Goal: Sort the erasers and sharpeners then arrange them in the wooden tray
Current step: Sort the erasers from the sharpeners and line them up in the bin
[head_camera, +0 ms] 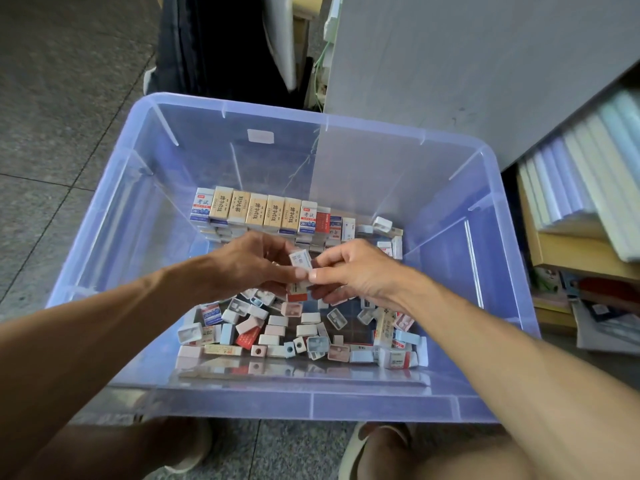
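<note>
Both hands meet over the middle of a clear blue plastic bin (pixel 114 202). My left hand (pixel 256 261) and my right hand (pixel 349 271) pinch a small stack of erasers (pixel 300 261) between them; a white one sits on top, a red-and-white one (pixel 297 295) at the bottom. A neat row of tan and white erasers (pixel 258 209) stands stacked along the far part of the bin floor. Loose erasers and small boxy sharpeners (pixel 301 336) lie jumbled on the near part. The wooden tray cannot be made out.
The bin stands on a grey tiled floor (pixel 52 116). A grey cabinet (pixel 467 64) rises behind it at right. Shelves with stacked books and paper (pixel 585 202) stand to the right. My feet in sandals (pixel 367 448) are just below the bin's near edge.
</note>
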{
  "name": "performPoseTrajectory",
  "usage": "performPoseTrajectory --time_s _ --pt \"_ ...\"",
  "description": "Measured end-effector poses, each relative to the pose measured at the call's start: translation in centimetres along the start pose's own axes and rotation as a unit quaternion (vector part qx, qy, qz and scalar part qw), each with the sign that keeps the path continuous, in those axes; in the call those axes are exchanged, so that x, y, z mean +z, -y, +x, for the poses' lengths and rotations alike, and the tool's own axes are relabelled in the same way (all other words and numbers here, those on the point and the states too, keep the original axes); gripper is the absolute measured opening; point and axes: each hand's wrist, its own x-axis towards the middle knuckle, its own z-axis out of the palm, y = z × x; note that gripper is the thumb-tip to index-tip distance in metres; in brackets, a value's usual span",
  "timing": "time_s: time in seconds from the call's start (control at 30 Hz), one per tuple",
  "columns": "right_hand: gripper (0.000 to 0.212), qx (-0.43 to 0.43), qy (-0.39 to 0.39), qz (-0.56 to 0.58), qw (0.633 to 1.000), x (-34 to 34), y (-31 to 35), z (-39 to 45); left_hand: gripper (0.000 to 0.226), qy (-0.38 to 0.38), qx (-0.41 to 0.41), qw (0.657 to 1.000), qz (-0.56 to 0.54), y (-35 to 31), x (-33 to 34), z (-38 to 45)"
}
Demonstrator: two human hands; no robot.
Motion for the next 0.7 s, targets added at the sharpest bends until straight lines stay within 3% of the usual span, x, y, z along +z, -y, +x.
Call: performPoseTrajectory --time_s 0.13,0.23,0.3,0.37,0.47,0.7 --pt "0.01 0.01 0.019 0.018 1.0 -0.7 0.3 0.3 0.026 -0.007 -0.006 0.999 0.034 -0.1 0.0 0.1" --pt "0.018 0.031 -0.138 0.01 0.99 -2.0 0.4 1.4 0.032 -0.028 -0.022 0.997 0.069 -0.1 -0.1 0.2" --pt "0.005 0.047 -0.255 -0.05 0.964 -3.0 0.2 2.4 0.033 -0.05 -0.032 0.995 0.079 0.0 -0.2 0.4" --pt "0.024 0.051 -0.312 -0.076 0.946 -3.5 -0.1 3.6 0.029 -0.072 -0.037 0.994 0.073 0.1 -0.4 0.5" --pt "0.031 0.046 -0.332 -0.097 0.937 -3.3 0.0 5.6 0.022 -0.091 -0.039 0.993 0.065 0.3 -0.4 0.7" --pt "0.015 0.025 -0.357 -0.221 0.907 -2.4 -0.2 7.9 0.014 -0.121 -0.037 0.992 0.022 0.0 -0.5 0.7"
